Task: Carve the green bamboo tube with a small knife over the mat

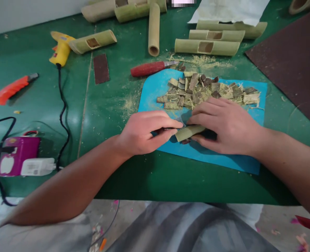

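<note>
Gripping a small bamboo piece [188, 133], the right hand [224, 127] faces the left hand [144, 132], which pinches a thin object [180, 123], mostly hidden. Both forearms [92, 175] reach inward, over the blue mat [209, 159] with chips [194, 91], on a green table [128, 185] above the littered floor [280, 224].

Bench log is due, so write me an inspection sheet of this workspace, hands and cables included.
Surface: green table, dusted with shavings; blue sheet on it.
Job's things: small bamboo piece in the right hand; notched bamboo tubes behind.
Clutter: offcuts heaped on the sheet; red-handled knife lying beyond them, blade exposed.
Hands: both over the sheet; what the left hand pinches is unclear.
Cables: black cord from the yellow glue gun down to the white adapter.
Surroundings: floor littered with pink and orange scraps.
</note>
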